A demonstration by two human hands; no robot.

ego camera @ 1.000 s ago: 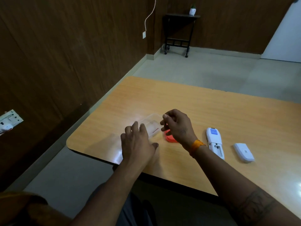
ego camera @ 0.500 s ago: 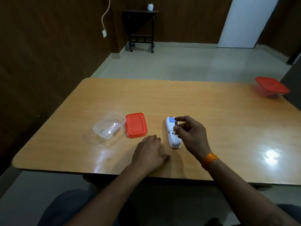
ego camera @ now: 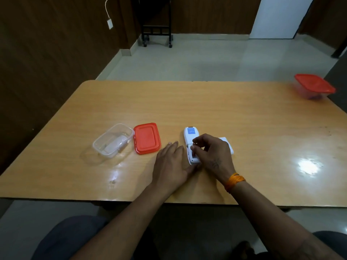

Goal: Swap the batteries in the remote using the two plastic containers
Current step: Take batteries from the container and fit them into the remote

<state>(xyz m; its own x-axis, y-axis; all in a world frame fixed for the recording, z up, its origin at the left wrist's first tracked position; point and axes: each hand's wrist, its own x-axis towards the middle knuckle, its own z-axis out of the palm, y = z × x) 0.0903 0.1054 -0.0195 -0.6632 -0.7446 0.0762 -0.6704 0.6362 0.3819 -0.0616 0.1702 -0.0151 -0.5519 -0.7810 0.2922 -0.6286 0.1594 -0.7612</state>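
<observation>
Just remote [ego camera: 190,139] under right grip [ego camera: 210,154]

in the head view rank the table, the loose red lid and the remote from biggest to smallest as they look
1. table
2. red lid
3. remote, though the right hand hides part of it

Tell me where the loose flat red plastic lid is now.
In the head view, the flat red plastic lid lies on the wooden table, left of centre, between the clear plastic container and the left hand.
</observation>
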